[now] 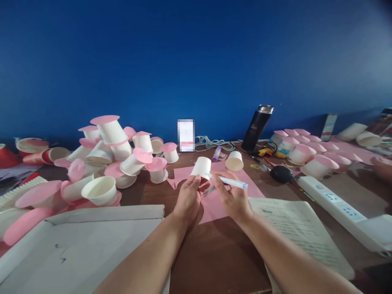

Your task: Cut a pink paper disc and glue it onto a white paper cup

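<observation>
A white paper cup (202, 166) is tilted between my hands, its side toward me. My left hand (189, 199) grips the cup near its lower edge. In my right hand (232, 198) is a white pen (231, 181) with a pale purple end, its tip close to the cup; whether they touch I cannot tell. Scissors (209, 190) lie partly hidden between the hands. Pink paper (216, 208) is spread beneath them. Just behind, to the right, another white cup (234, 161) lies on its side, near a purple glue stick (217, 153).
Many cups with pink discs (105, 130) are piled at the left; more stand at the right. A white box lid (101, 249), a printed sheet (300, 232), a power strip (339, 210), a black flask (256, 128) and a phone (185, 135) surround the work area.
</observation>
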`<action>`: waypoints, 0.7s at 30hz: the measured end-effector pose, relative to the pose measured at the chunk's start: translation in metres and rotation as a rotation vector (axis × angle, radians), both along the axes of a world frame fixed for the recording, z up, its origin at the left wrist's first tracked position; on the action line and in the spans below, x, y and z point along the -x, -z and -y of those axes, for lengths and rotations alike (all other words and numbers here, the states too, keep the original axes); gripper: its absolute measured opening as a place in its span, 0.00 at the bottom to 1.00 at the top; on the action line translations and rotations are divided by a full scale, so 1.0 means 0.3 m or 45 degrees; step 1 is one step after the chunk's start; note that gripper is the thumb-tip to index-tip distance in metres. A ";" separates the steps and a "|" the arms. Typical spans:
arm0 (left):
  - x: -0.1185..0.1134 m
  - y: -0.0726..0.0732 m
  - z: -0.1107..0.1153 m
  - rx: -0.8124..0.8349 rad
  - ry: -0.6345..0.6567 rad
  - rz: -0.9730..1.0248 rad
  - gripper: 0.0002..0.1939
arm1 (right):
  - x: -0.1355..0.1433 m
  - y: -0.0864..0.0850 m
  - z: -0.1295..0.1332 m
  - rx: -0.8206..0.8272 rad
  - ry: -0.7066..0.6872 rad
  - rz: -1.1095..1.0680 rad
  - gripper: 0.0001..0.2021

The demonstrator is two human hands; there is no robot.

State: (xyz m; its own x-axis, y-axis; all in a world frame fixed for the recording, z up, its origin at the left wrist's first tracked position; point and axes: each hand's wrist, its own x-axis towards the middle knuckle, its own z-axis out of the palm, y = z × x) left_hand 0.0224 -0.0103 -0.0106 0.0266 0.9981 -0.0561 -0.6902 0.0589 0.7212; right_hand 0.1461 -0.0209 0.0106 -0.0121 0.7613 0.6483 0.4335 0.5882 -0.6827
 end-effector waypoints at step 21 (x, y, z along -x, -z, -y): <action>-0.002 -0.012 0.004 0.001 0.024 -0.111 0.14 | -0.016 0.002 -0.015 -0.006 0.048 0.077 0.09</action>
State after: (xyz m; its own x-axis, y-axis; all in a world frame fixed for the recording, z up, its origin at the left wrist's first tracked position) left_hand 0.0229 -0.0114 -0.0070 0.0406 0.9974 -0.0599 -0.6235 0.0721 0.7785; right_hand 0.1509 -0.0162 0.0100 -0.0230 0.7587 0.6510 0.4957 0.5742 -0.6516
